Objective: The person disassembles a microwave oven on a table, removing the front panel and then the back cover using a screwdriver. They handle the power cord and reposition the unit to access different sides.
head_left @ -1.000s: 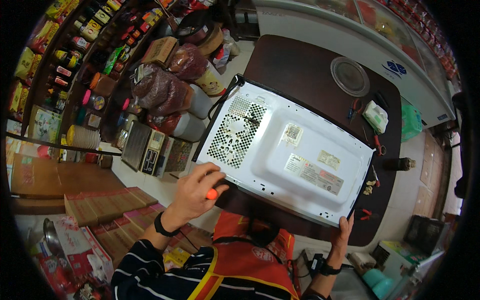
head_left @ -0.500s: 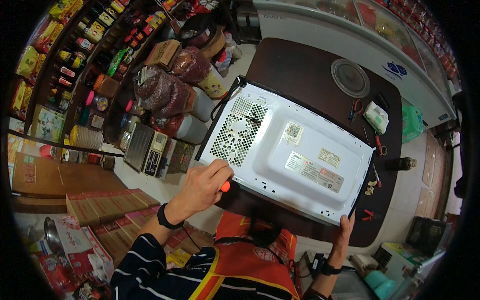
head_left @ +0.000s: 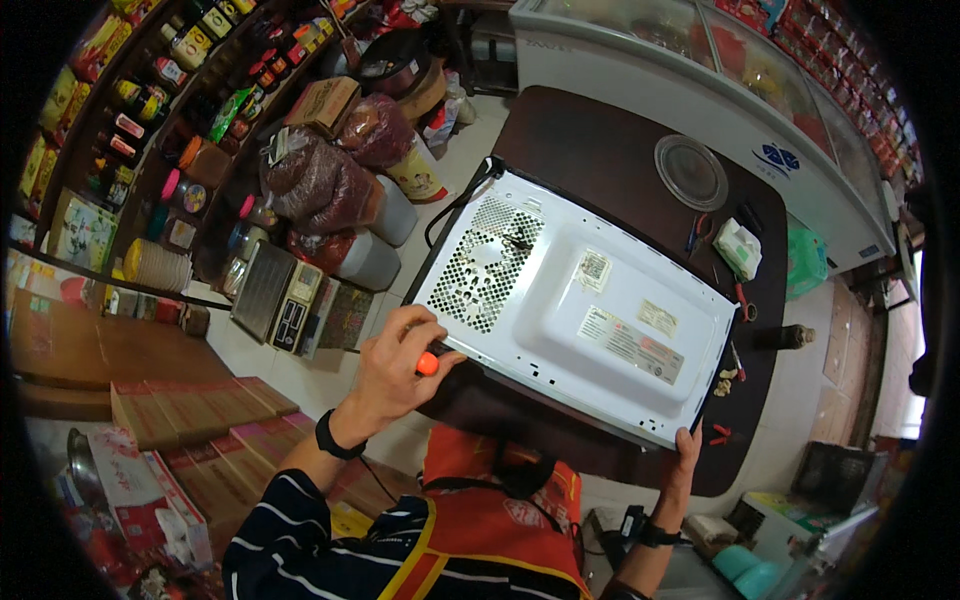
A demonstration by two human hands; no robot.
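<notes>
A microwave oven [head_left: 560, 265] lies on the dark table with a white panel upward, showing vent holes and several labels. At its near left corner my left hand [head_left: 398, 365] is closed around a tool whose rounded orange handle end [head_left: 427, 364] shows; the rest is hidden, and I cannot tell its kind. Fingers of that hand touch the oven's edge. My right hand [head_left: 683, 462] grips the near right corner, thumb on the panel's edge and the other fingers mostly out of sight. A black power cord [head_left: 462, 200] hangs by the far left corner.
On the table [head_left: 560, 125] lie a round glass plate [head_left: 691, 172], pliers [head_left: 698, 232], a white packet [head_left: 738, 248], red-handled scissors [head_left: 745, 300] and a dark cylinder [head_left: 786, 337]. A chest freezer [head_left: 640, 75] stands behind, sacks [head_left: 310, 180] and a scale [head_left: 280, 300] to the left.
My left hand has shifted slightly left and down, its fingers reaching over the oven's corner with the orange end still in it. The view has turned a little; my right hand stays at its corner.
</notes>
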